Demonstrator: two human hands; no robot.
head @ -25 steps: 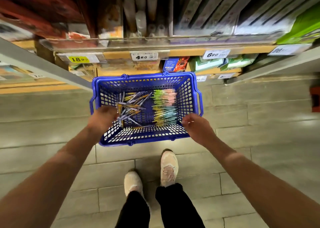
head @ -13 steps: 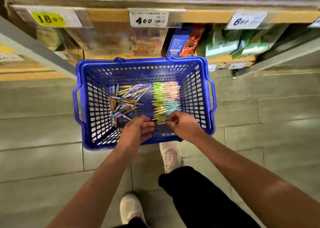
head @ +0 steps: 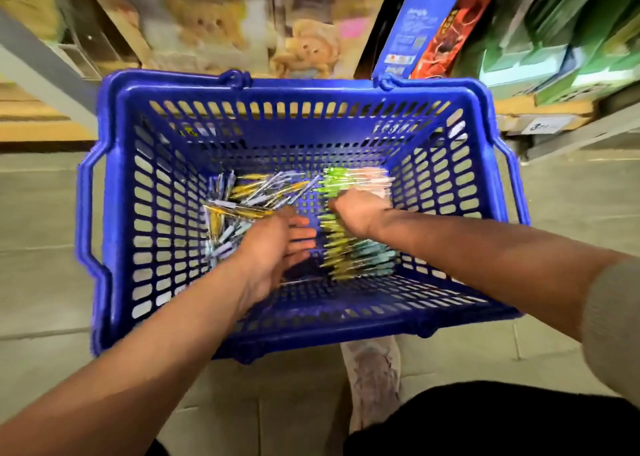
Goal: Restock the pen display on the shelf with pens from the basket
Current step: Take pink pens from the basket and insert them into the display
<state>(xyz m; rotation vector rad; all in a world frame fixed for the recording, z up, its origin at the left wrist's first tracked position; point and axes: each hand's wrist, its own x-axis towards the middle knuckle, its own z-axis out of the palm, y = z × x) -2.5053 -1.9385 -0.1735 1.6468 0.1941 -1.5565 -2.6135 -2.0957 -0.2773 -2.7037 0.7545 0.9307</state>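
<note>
Tiled floor (head: 41, 213) below the shelf (head: 547, 111) carries the basket (head: 294, 88). Pens (head: 263, 192) lie inside: a loose pile (head: 225, 220) left, a neat row (head: 356, 251) right. The left hand (head: 273, 247) is spread open beside the pile. The right hand (head: 360, 213) is curled on the row, but blur hides whether anything is gripped. Aligned pens are best pinched together.
</note>
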